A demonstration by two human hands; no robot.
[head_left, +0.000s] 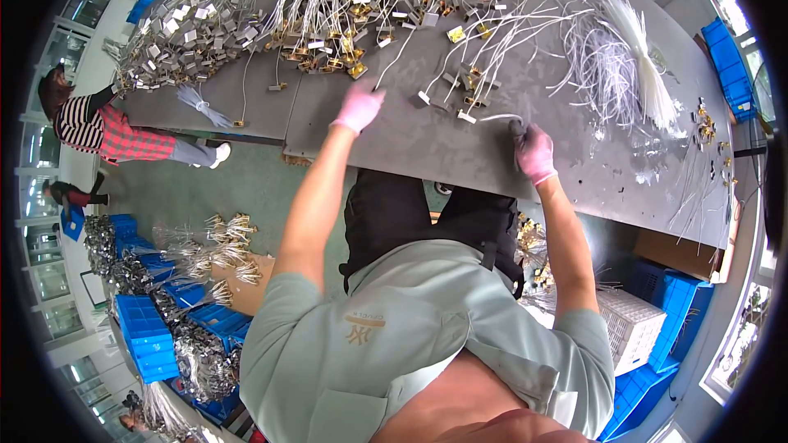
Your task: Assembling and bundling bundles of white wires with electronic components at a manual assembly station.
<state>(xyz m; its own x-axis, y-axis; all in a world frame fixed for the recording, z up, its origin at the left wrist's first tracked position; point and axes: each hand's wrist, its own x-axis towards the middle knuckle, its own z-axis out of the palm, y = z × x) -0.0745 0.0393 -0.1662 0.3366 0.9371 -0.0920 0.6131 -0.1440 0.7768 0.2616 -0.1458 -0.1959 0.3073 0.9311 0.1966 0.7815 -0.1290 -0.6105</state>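
Observation:
My left hand (359,108), in a pink glove and slightly blurred, is closed at the table's near side. A thin white wire (397,57) runs from its fingertips up toward the pile of small metal-and-brass parts with white leads (349,41). To the right, my right hand (535,152), in a pink glove with dark fingertips, pinches the end of another short white wire (497,117). That wire points left toward a small cluster of wired parts (472,86) between my hands. What else the fingers hold is hidden.
Silver-capped wired parts (185,41) heap at the far left, near a bundle of white ties (201,107). Long translucent strands (644,66) lie at the right of the grey table (394,139). Blue crates (146,336) stand on the floor. Another person (107,127) is at left.

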